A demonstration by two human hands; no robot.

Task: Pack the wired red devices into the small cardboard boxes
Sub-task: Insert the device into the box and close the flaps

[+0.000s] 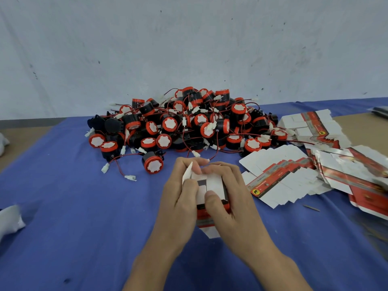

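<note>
Both hands are on one small cardboard box [213,184], near centre on the blue cloth [84,227]. Left hand [180,198] curls round its left side, fingertips pinching a white flap [187,172] at the far end. Right hand [227,200] grips the other side, thumb pressed on top. The box's long axis runs near-to-far. The closest loose red device [152,163] sits just far-left of the fingers, so I'd say the left hand's nearer. The big device pile [189,124] is beyond, flat box blanks [289,175] to the right.
</note>
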